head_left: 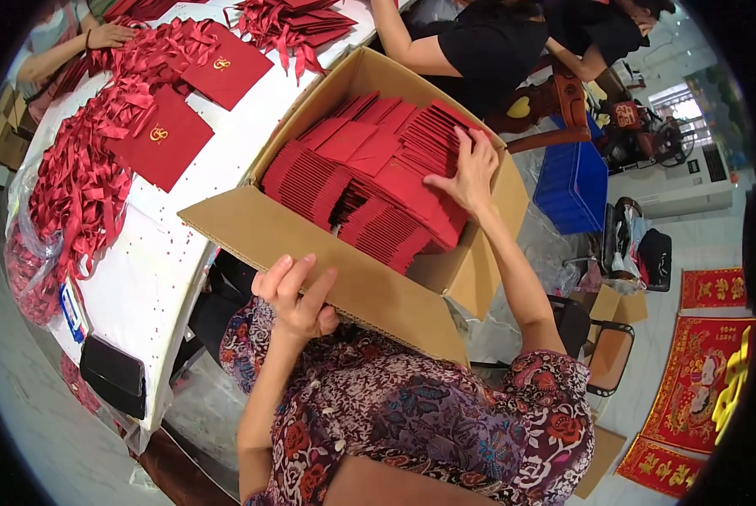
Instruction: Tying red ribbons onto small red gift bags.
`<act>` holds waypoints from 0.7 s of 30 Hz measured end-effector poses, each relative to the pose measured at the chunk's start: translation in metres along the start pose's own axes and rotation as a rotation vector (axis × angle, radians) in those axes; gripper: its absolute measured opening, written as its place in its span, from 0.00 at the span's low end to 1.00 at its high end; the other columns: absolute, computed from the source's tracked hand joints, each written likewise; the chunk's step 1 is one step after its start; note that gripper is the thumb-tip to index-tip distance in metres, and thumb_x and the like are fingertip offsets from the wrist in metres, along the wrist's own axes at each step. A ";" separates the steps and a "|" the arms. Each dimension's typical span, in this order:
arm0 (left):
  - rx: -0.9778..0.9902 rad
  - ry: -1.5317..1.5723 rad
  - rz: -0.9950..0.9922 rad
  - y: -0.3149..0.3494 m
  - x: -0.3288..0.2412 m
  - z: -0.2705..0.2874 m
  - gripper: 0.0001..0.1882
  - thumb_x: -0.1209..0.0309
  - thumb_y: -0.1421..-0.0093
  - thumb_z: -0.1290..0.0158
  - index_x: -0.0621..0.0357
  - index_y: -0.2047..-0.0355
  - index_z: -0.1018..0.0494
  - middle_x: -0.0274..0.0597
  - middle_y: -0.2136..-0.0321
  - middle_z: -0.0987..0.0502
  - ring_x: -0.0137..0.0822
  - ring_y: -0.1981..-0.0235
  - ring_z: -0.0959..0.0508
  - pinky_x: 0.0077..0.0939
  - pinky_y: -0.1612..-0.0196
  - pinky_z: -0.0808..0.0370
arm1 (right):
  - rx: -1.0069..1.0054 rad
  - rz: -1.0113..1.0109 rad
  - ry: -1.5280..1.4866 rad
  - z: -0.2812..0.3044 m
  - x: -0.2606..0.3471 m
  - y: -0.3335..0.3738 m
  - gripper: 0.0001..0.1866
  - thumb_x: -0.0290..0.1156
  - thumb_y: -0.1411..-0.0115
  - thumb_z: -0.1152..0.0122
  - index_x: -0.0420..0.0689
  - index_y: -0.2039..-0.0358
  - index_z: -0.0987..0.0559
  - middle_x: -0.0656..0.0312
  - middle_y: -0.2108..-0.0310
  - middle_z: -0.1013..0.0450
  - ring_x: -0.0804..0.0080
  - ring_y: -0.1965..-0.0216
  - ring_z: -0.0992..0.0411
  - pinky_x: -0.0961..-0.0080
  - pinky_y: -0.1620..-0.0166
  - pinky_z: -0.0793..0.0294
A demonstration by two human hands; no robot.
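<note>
A brown cardboard box (pixel 270 160) stands in front of me with its near flap (pixel 357 291) folded out toward me. Inside it lie tightly packed rows of red card pouches (pixel 306 181), some on edge and some lying flatter on top. My left hand (pixel 294 299) is closed over the edge of the near flap. At the right side of the box my right hand (pixel 469 173) rests on the pouches, thumb and fingers spread apart. The tips of some of its fingers touch the upright row by the box wall.
On the white table (pixel 201 169) lie red pouches (pixel 171 139) with gold marks and a heap of red ribbons (pixel 83 181). A black case (pixel 112 375) sits at the near corner. Other people work across the table. A blue crate (pixel 572 185) and chairs stand at right.
</note>
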State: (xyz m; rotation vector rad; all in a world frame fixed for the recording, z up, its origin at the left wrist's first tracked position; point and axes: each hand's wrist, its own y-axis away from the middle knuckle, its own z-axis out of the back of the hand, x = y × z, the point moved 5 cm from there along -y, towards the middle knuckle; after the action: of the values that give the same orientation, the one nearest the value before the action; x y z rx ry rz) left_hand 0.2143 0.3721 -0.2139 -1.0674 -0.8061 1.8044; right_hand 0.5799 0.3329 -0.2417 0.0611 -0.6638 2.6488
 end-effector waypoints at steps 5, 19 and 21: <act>-0.027 0.015 0.004 0.003 0.000 0.001 0.24 0.51 0.36 0.63 0.48 0.61 0.20 0.41 0.53 0.26 0.44 0.46 0.34 0.41 0.49 0.40 | 0.078 0.036 0.103 -0.006 0.007 0.013 0.54 0.42 0.67 0.20 0.46 0.38 0.38 0.47 0.40 0.44 0.46 0.35 0.49 0.50 0.36 0.51; -0.034 -0.002 0.004 0.001 0.000 -0.002 0.23 0.52 0.38 0.62 0.47 0.62 0.20 0.40 0.53 0.26 0.43 0.46 0.34 0.41 0.48 0.40 | -0.033 -0.085 0.261 -0.009 -0.002 -0.029 0.62 0.30 0.68 0.21 0.41 0.34 0.48 0.45 0.36 0.49 0.43 0.32 0.53 0.46 0.35 0.50; -0.032 -0.006 0.006 0.001 0.000 -0.002 0.23 0.52 0.38 0.62 0.47 0.62 0.20 0.39 0.53 0.26 0.43 0.46 0.34 0.41 0.48 0.40 | -0.040 -0.089 0.279 -0.014 -0.005 -0.037 0.62 0.30 0.69 0.20 0.41 0.33 0.49 0.44 0.36 0.49 0.42 0.32 0.54 0.45 0.35 0.51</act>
State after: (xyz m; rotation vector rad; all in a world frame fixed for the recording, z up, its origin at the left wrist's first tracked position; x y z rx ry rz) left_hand 0.2160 0.3715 -0.2160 -1.0857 -0.8388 1.8061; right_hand 0.5999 0.3678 -0.2387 -0.2782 -0.6047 2.4927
